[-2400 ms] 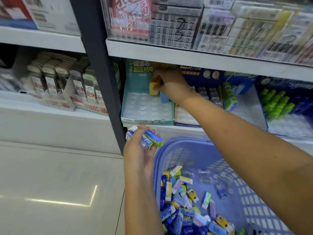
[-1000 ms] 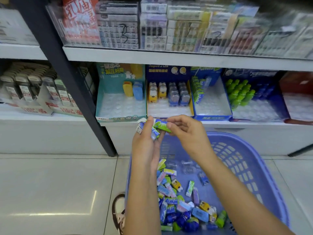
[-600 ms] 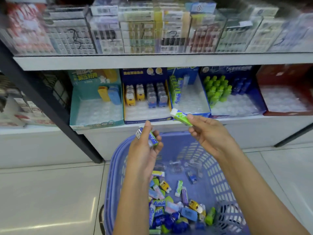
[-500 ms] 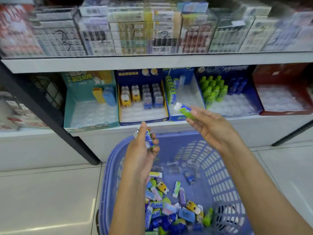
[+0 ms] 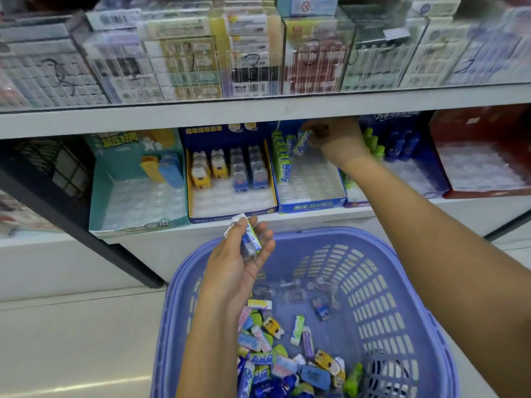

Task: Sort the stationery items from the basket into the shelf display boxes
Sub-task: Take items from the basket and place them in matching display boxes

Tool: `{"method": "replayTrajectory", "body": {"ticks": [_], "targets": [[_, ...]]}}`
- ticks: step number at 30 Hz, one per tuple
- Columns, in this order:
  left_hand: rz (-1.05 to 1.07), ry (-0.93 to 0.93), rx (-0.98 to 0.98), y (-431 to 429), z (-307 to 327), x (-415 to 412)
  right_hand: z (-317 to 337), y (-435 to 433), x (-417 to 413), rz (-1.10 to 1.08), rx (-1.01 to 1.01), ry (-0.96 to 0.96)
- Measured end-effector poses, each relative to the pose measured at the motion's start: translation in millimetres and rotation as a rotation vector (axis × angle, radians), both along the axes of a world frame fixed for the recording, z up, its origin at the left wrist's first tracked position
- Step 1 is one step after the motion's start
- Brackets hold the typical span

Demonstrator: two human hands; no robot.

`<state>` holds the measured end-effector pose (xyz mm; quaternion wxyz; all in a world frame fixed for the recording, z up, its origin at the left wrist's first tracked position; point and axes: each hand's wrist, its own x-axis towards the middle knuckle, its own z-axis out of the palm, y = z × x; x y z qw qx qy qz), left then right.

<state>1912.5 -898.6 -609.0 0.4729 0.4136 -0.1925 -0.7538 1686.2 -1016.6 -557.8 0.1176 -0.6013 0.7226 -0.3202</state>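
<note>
My right hand (image 5: 334,137) reaches into the blue display box (image 5: 311,206) on the lower shelf and pinches a green and white eraser (image 5: 301,142) upright beside the row of like erasers (image 5: 280,156) at the box's left side. My left hand (image 5: 238,262) hovers over the purple basket (image 5: 408,297), its fingers curled round a couple of blue and green wrapped erasers (image 5: 249,239). Several mixed stationery items (image 5: 287,360) lie in the basket's bottom.
A teal box (image 5: 138,222) with a yellow and a blue item stands left. A dark blue box (image 5: 230,214) holds yellow and grey bear-shaped items. Green items fill a box (image 5: 413,170) right of my hand; a red box (image 5: 485,192) follows. Packaged goods (image 5: 250,53) crowd the upper shelf.
My right hand took one green eraser from my left hand and carried it up into the blue box. My left hand stayed over the basket with the others.
</note>
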Motion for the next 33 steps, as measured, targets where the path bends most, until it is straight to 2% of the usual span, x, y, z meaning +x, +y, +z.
{"method": "replayTrajectory", "body": {"ticks": [2,7,14,17,21,24,26,28,29,31,32,33], "targets": [[0.016,0.013,0.013,-2,0,1,-3,-4,1,0.056,-0.008,-0.002],[0.029,0.034,0.021,-7,-3,2,-6,-13,1,0.072,-0.032,-0.187],[0.022,0.065,0.032,-7,-9,5,-14,-21,4,0.140,0.046,0.010],[0.008,0.084,0.031,-7,-9,5,-20,-21,8,0.070,-0.004,0.088],[-0.010,0.142,0.038,-5,-6,4,-26,-14,13,-0.011,-0.030,-0.013],[-0.034,0.207,0.069,-2,-4,4,-14,-12,17,0.026,0.081,0.137],[-0.055,0.227,0.062,1,-4,4,-6,2,24,0.019,0.054,0.195],[-0.069,0.243,0.033,3,-4,6,-1,29,38,-0.005,-0.048,0.042],[-0.072,0.240,0.016,3,-3,6,-1,46,47,-0.001,-0.055,-0.139],[-0.071,0.207,-0.018,4,-3,6,-2,83,67,0.093,0.122,-0.529],[-0.067,0.200,-0.037,4,-3,6,-5,99,78,0.158,0.247,-0.647],[-0.061,0.208,-0.057,5,-3,5,-9,113,87,0.210,0.346,-0.684]]}}
